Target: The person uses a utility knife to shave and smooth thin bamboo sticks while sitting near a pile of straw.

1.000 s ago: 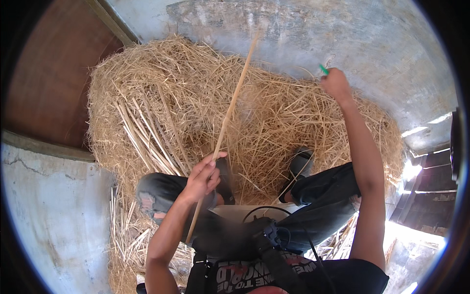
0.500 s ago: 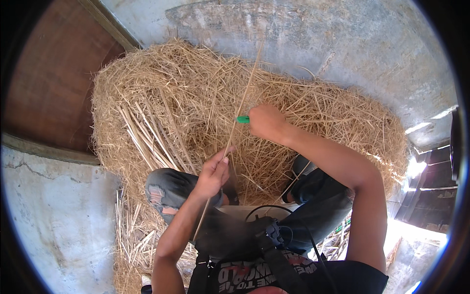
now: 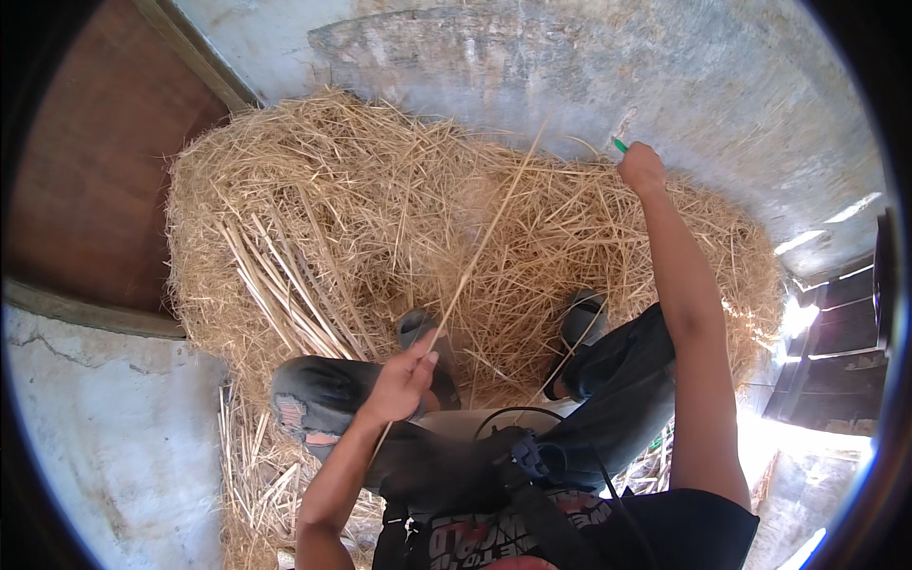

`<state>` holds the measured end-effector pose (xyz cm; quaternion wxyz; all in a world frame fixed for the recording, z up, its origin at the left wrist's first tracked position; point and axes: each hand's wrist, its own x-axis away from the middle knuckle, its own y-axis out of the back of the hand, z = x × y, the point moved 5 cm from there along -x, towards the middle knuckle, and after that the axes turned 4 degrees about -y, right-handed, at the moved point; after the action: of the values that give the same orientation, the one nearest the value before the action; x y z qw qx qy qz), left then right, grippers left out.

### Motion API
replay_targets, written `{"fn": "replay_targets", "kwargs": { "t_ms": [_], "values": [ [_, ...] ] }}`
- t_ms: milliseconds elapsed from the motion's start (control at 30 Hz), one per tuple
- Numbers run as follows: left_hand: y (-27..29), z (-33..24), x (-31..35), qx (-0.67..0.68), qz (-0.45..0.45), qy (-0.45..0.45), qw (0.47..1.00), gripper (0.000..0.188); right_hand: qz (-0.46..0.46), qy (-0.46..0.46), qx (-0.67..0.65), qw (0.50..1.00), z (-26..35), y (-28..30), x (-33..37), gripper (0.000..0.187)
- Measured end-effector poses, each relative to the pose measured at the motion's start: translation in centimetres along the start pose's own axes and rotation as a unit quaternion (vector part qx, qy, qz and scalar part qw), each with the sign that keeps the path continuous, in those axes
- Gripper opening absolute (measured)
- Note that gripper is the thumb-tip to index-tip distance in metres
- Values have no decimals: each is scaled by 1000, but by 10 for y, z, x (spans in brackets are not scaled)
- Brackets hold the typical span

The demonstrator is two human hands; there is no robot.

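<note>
My left hand (image 3: pixel 406 380) is closed around a long, thin tan cane strip (image 3: pixel 484 240). The strip slants up and to the right across the straw, and its lower end passes back along my left forearm. Out at the far right, my right hand (image 3: pixel 644 168) is wrapped around a small green tool (image 3: pixel 620 145). Only its green end shows beyond the fingers; the rest is hidden in my grip. The tool is well apart from the strip, near the wall.
A thick heap of straw (image 3: pixel 313 161) lies before me, and a bundle of pale strips (image 3: pixel 280 285) rests on its left part. My feet stand in the straw. A grey wall (image 3: pixel 570 66) rises behind it, and a brown panel (image 3: pixel 104 161) is at left.
My right hand has swept away from the strip, up and to the right, with the green tool. My left hand has come slightly nearer me, and the strip leans further right.
</note>
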<state>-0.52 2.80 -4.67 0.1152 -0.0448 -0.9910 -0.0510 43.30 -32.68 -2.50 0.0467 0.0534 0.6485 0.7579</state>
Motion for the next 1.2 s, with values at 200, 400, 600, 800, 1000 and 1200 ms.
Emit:
{"fn": "replay_targets", "kwargs": {
  "t_ms": [200, 400, 600, 800, 1000, 1200],
  "values": [
    [-1, -16, -6, -6, -13, -2, 1000, 45, 14, 34, -48, 998, -17, 11, -17, 39],
    [-5, -39, -10, -53, -19, -19, 998, 46, -27, 193, -208, 959, 62, 92, 65, 43],
    [-13, -57, 14, -32, -20, -23, 999, 47, 58, 264, -249, 930, 87, 121, 153, 43],
    [-20, -65, 60, -34, 12, -10, 999, 44, 113, 184, -377, 901, 56, 84, 171, 45],
    [-42, -53, 51, -58, 93, -21, 994, 43, 168, 142, -331, 917, 61, 83, 165, 47],
    [-44, -83, 3, -124, 114, -29, 985, 46, 187, 138, -402, 886, 63, 64, 171, 45]
  ]
}}
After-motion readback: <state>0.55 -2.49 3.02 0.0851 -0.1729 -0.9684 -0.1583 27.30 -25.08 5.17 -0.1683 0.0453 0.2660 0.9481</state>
